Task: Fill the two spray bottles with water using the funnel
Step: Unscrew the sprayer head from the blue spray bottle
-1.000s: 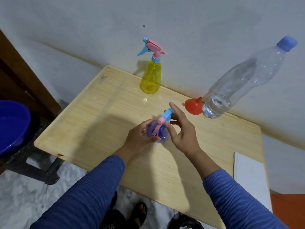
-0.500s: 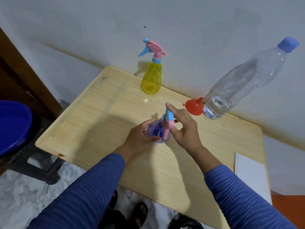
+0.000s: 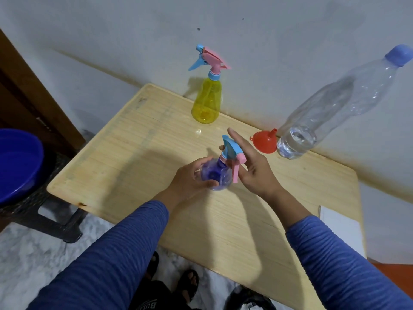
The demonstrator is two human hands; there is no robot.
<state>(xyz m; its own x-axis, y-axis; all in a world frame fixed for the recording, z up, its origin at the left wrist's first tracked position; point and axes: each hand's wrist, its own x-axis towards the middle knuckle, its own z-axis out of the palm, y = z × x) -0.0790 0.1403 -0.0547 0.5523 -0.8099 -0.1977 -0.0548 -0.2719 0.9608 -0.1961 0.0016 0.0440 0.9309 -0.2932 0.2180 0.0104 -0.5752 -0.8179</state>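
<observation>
Blue spray bottle (image 3: 216, 175) gripped by left hand (image 3: 190, 179); right hand (image 3: 252, 166) fingers spread, seemingly touching trigger head (image 3: 232, 153).

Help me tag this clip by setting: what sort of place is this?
Probably a room in a home, not a workshop: a small wooden table pushed against a plain painted wall, a blue plastic basin on a stool, marble-patterned floor.

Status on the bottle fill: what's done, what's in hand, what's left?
Done: nothing filled; the yellow bottle stands capped and looks empty. In hand: left hand holds the blue bottle, right hand open at its sprayer, still on. Left: funnel lies unused beside the water bottle; both fills remain.
</observation>
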